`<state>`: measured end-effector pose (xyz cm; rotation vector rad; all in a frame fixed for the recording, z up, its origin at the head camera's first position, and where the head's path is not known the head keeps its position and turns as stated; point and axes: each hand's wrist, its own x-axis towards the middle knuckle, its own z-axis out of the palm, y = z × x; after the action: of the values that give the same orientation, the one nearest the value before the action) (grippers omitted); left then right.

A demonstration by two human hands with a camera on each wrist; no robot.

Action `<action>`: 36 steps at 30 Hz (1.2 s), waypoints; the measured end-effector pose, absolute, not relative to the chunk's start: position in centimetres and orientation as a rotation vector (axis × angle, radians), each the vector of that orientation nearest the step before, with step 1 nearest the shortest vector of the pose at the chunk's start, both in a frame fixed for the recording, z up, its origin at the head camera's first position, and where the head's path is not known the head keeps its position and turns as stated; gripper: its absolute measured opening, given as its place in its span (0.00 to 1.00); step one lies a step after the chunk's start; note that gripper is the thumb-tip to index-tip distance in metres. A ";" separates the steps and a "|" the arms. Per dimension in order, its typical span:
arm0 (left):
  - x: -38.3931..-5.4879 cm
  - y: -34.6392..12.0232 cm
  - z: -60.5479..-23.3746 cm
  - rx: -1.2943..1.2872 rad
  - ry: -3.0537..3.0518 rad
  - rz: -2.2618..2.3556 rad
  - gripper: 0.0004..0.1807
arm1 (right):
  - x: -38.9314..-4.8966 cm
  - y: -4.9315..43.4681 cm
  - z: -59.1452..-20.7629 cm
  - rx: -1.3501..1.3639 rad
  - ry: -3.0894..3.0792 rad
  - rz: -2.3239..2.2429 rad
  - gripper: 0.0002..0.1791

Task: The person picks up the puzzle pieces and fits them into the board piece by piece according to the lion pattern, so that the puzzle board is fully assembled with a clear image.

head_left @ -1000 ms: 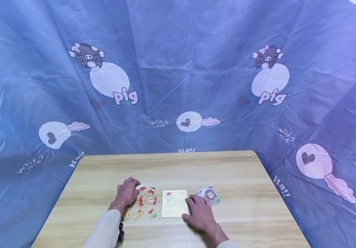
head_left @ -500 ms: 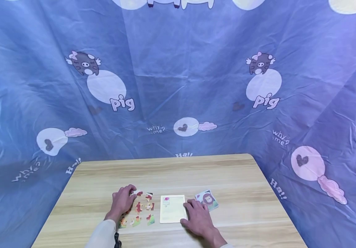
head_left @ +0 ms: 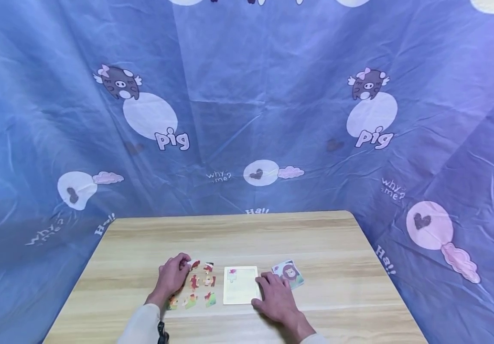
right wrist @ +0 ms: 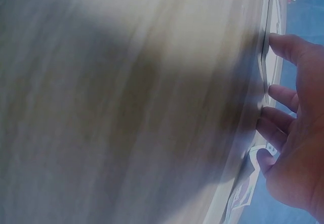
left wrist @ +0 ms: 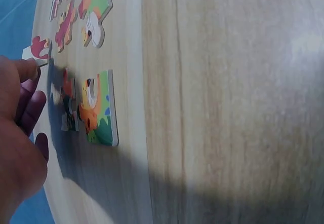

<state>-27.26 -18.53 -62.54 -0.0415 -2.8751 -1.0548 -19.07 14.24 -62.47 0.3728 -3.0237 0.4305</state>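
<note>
I take the clock from the puzzle tray (head_left: 241,293) in the head view. Nearest, toward four, the right hand (head_left: 275,299) rests loose-fingered along the tray's edge; uneven pressure could skid it. Loose pieces (head_left: 194,282) lie around nine, where a dragging sleeve might scatter them. The lion card (head_left: 289,273) sits between two and three. Toward ten, the left hand (head_left: 171,277) pinches a red-and-white piece (left wrist: 39,47); a slack pinch could drop it. One loose piece is mostly hidden behind that hand, fingertips cover part of the pinched one, and the right-wrist view shows the tray nearly edge-on.
</note>
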 end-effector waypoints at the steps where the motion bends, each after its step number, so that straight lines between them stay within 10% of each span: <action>1: -27.3 -18.4 -62.5 -0.050 -2.866 -1.062 0.06 | -19.1 14.3 -62.5 0.368 -3.019 0.432 0.35; 36: -26.6 -12.5 -61.3 -0.179 -2.832 -1.265 0.06 | -19.2 14.4 -62.5 0.373 -2.982 0.435 0.34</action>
<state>-26.57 -12.53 -61.31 -0.1792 -2.8316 -1.2652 -19.16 14.35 -62.55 0.3732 -2.9815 0.4355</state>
